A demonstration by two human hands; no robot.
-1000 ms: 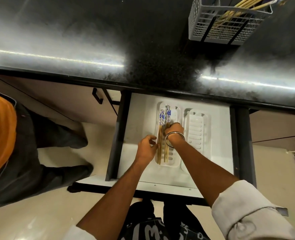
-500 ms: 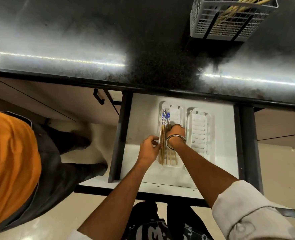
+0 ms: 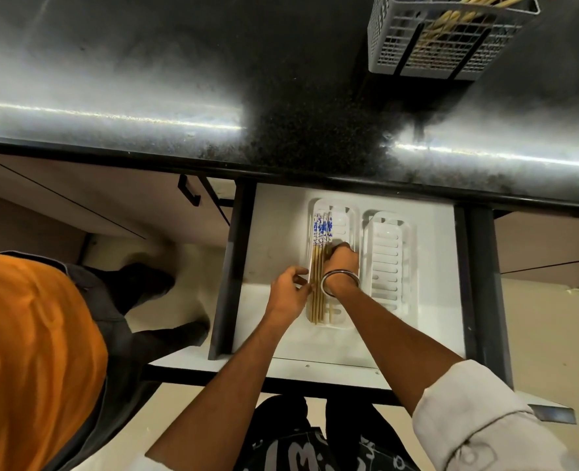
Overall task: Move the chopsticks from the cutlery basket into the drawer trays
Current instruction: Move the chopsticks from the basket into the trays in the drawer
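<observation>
An open white drawer [image 3: 274, 232] holds two white slotted trays. Several wooden chopsticks [image 3: 318, 266] with blue-and-white patterned ends lie lengthwise in the left tray [image 3: 344, 219]. My right hand [image 3: 340, 261], with a metal bangle on the wrist, rests on the chopsticks with its fingers curled over them. My left hand [image 3: 289, 290] touches the tray's left rim and the chopsticks' lower part with its fingertips. The right tray [image 3: 386, 260] has nothing in it. A grey cutlery basket [image 3: 441, 39] at the counter's far right holds more chopsticks.
The black speckled countertop [image 3: 213, 79] spans the view above the drawer. Another person in an orange top and dark trousers [image 3: 26, 351] stands close on the left. A closed cabinet door with a black handle [image 3: 187, 195] is left of the drawer.
The chopsticks now lie closer together in the left tray. Both hands stayed on them, shifting only slightly. The person on the left has moved further into view.
</observation>
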